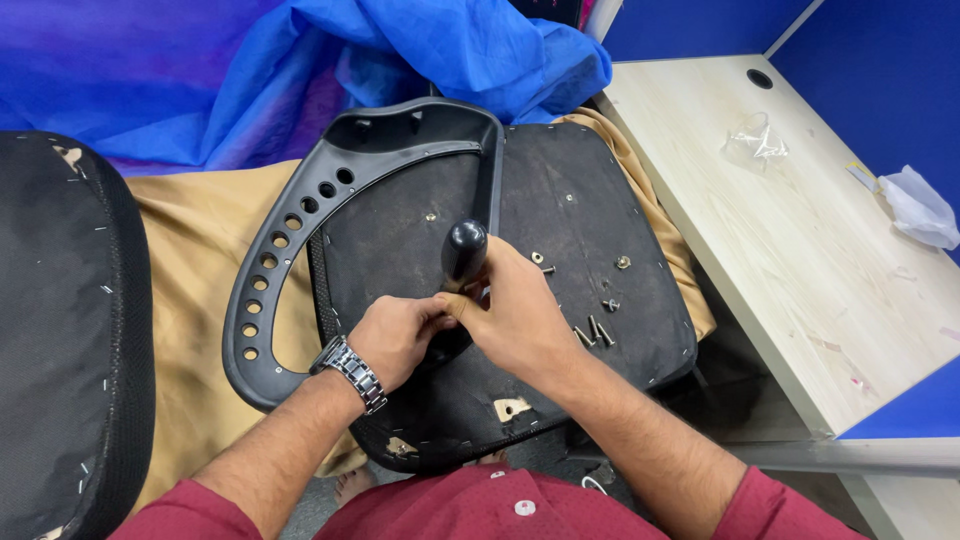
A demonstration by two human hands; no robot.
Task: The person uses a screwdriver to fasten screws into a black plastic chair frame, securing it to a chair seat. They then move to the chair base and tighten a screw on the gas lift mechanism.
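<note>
right hand (515, 315) clenched around a black-handled screwdriver (464, 252), upright over the middle of the upturned seat base (580, 210). left hand (395, 338) just beside it, fingers pinched at the tool's lower end. loose screws (594, 332) right of the hands, black armrest (300, 230) left.

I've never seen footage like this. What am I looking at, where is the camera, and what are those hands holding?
The one camera sits on a person's head and looks down at their own two bare hands. The right hand grips a screwdriver by its black handle; the left hand, with a wristwatch, steadies things at its tip, which is hidden. Below lies an upturned chair seat with a black plastic armrest on it. Loose screws lie on the seat. A wooden desk stands to the right.
</note>
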